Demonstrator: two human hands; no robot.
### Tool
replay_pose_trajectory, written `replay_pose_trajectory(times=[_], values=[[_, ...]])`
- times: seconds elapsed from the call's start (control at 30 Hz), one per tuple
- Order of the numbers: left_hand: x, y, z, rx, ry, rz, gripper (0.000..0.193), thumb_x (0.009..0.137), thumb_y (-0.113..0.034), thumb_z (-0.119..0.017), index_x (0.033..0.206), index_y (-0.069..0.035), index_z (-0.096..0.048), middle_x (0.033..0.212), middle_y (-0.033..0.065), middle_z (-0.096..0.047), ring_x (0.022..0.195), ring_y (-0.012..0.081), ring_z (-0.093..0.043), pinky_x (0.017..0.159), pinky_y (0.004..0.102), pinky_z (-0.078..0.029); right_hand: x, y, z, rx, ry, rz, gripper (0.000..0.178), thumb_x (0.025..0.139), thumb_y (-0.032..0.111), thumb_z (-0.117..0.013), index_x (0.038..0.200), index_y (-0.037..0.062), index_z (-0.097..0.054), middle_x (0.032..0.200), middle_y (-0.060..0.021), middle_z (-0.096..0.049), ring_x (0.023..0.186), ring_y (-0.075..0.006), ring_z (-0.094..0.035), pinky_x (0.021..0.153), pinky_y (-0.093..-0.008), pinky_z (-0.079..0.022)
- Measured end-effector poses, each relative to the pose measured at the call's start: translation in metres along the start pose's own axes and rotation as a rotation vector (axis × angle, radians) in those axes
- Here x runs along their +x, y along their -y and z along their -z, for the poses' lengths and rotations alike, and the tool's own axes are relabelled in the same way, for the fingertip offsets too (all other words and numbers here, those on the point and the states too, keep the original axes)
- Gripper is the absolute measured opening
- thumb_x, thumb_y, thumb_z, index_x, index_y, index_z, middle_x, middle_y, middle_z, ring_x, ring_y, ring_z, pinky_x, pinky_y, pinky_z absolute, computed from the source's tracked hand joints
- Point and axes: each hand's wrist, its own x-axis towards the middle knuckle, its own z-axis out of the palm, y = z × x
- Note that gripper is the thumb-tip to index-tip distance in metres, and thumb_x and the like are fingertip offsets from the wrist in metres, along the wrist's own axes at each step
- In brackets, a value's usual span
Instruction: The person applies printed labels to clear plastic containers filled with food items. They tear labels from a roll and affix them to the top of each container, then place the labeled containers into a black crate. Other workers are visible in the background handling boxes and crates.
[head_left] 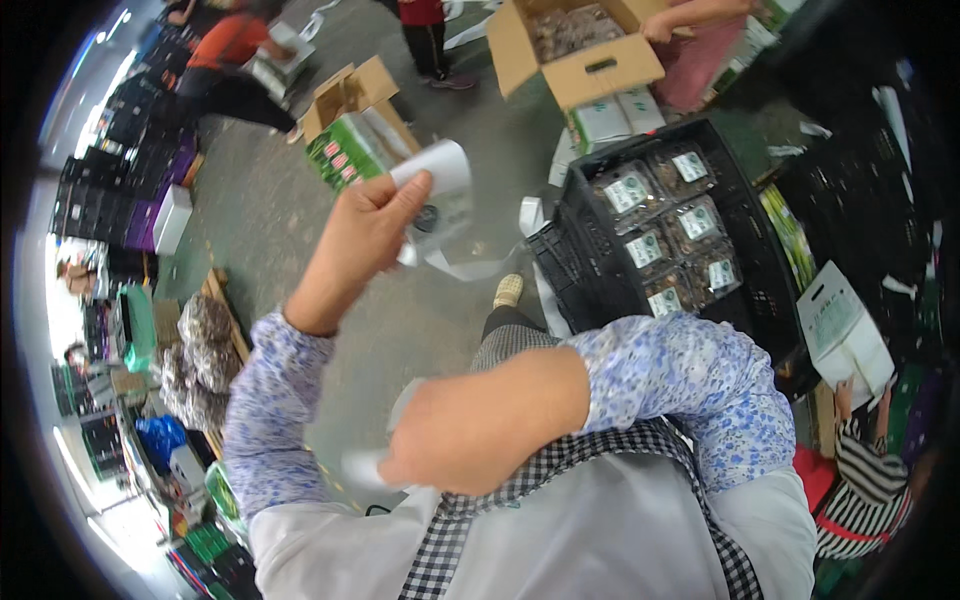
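With the left hand [365,235] pinching the white label roll [440,200] at centre frame and the right hand [455,440] curled round its blurred loose strip [362,468] lower down, I'd keep the backing taut, peeling steadily.

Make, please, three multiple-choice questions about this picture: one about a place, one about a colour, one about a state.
1. Where do the clear packs with labels lie?
A. in the black crate
B. on the floor
C. in the brown cardboard box

2. What colour is the crate?
A. red
B. black
C. white

3. What is the left hand doing?
A. hanging empty
B. resting on the crate
C. holding up a roll of white backing strip

Answers: 1 A, the packs fill the crate beside the person. 2 B, its walls are black. 3 C, fingers grip the roll, whose strip trails down. The right hand is blurred.
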Motion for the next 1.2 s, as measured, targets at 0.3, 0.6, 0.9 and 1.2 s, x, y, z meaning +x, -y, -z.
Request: replay_pose_trajectory(times=[0.3, 0.6, 0.9, 1.2], values=[[0.004, -0.015, -0.164, -1.265, 0.311, 0.078, 0.038, 0.098, -0.030, -0.047, 0.117, 0.003, -0.051, 0.103, 0.0166, -0.064, 0.073, 0.0264, -0.066, 0.065, 0.0370, -0.055, -0.122, 0.040, -0.014, 0.082, -0.266, -0.475, 0.022, 0.088, 0.025, -0.058, 0.092, 0.0036, -0.054, 0.076, -0.0138, -0.061, 0.076, -0.0333, -0.061, 0.064, -0.0430, -0.048], [-0.054, 0.002, -0.237, -0.846, 0.359, 0.371, 0.039, 0.095, -0.036, -0.051, 0.096, 0.002, -0.057, 0.070, 0.0070, -0.062, 0.053, 0.0126, -0.055, 0.053, 0.0244, -0.045, -0.207, 0.082, -0.054, 0.205, -0.687, -0.598, 0.033, 0.085, 0.025, -0.067, 0.110, 0.0048, -0.059, 0.100, -0.0095, -0.064, 0.094, -0.0265, -0.061, 0.080, -0.0361, -0.048], [-0.022, 0.055, -0.236, -0.899, 0.406, 0.555, 0.039, 0.091, -0.042, -0.055, 0.095, -0.003, -0.059, 0.064, 0.0102, -0.060, 0.054, 0.0210, -0.057, 0.047, 0.0316, -0.045, -0.116, -0.012, -0.047, 0.258, -0.432, -0.196, 0.030, 0.089, 0.021, -0.058, 0.110, -0.0009, -0.056, 0.099, -0.0201, -0.062, 0.091, -0.0341, -0.060, 0.080, -0.0399, -0.046], [0.000, 0.071, -0.207, -0.922, 0.305, 0.460, 0.028, 0.097, -0.030, -0.047, 0.106, -0.004, -0.057, 0.082, 0.0033, -0.063, 0.061, 0.0133, -0.053, 0.060, 0.0289, -0.045, -0.013, -0.043, -0.069, 0.716, 0.050, -0.061, 0.036, 0.093, 0.025, -0.053, 0.114, -0.0045, -0.058, 0.105, -0.0080, -0.066, 0.086, -0.0186, -0.055, 0.080, -0.0339, -0.046]])
